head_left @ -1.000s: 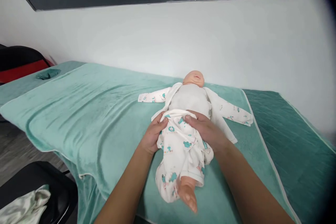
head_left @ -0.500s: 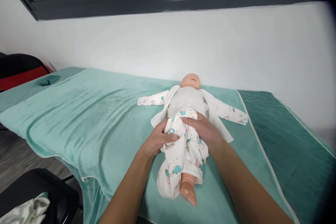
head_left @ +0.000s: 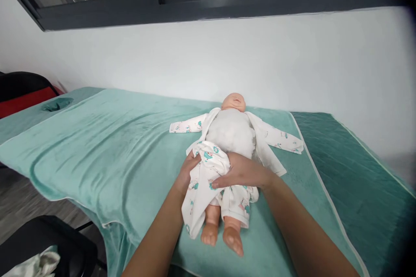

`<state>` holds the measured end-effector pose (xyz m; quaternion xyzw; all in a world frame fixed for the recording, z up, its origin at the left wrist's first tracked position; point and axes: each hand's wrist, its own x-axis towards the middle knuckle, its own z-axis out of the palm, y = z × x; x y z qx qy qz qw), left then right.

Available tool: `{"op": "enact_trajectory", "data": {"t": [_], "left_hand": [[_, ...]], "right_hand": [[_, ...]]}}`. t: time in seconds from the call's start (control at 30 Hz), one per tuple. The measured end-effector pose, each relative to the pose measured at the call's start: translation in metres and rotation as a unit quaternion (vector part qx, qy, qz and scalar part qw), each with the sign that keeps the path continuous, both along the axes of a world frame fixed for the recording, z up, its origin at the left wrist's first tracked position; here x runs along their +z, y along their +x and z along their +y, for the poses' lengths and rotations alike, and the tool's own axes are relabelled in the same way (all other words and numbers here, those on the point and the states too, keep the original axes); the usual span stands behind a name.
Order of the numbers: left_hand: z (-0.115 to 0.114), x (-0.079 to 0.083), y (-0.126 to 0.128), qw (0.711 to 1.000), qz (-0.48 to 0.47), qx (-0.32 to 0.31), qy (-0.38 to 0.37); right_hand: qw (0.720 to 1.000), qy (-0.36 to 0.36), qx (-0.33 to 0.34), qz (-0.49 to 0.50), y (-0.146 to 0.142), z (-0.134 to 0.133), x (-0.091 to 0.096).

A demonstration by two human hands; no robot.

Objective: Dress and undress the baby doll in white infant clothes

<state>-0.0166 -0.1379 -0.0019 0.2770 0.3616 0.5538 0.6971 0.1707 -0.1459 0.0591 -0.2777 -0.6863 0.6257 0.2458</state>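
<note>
A baby doll (head_left: 232,132) lies on its back on a teal towel (head_left: 107,147), head toward the wall. It wears an open white printed jacket with both sleeves spread out. White printed trousers (head_left: 208,173) are bunched at its hips, and both bare feet stick out below. My left hand (head_left: 186,169) grips the trousers' waist at the doll's left side. My right hand (head_left: 242,171) lies across the doll's lower belly, fingers pressing the trouser cloth.
The towel covers a massage table (head_left: 360,181) with a darker green cover at the right. A white wall and a dark window frame stand behind. A black chair (head_left: 48,242) with a pale cloth stands at the lower left.
The trousers have slid to one side and a second bare foot now shows. My right hand has turned across the doll's belly. My left hand moved to the waist edge.
</note>
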Motion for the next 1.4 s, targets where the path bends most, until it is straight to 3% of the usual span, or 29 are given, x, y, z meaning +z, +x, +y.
{"op": "enact_trajectory", "data": {"t": [0.1,0.23,0.5,0.73,1.0,1.2,1.4], "left_hand": [[-0.003,0.006,0.003,1.000,0.024,-0.005,-0.001],[-0.015,0.012,0.012,0.999,0.009,-0.010,0.030],[-0.028,0.006,0.010,0.990,0.014,-0.069,0.123],[-0.054,0.021,0.020,0.995,0.071,-0.004,0.064],[-0.078,0.034,0.024,0.997,-0.037,0.061,0.032],[-0.108,0.043,0.021,0.998,-0.024,0.040,0.043],[-0.150,0.050,0.023,0.999,0.013,0.050,-0.015]], "right_hand": [[1.000,-0.012,-0.026,0.012,0.000,0.000,-0.006],[0.988,-0.047,-0.126,0.082,-0.003,0.004,-0.020],[0.966,-0.057,-0.220,0.122,-0.007,0.008,-0.022],[0.979,-0.012,-0.178,0.100,-0.006,0.006,-0.026],[0.990,0.009,-0.129,0.064,-0.002,0.007,-0.031],[0.994,0.050,-0.095,-0.014,-0.002,-0.002,-0.017],[0.979,0.131,-0.059,-0.142,-0.007,-0.017,0.001]]}}
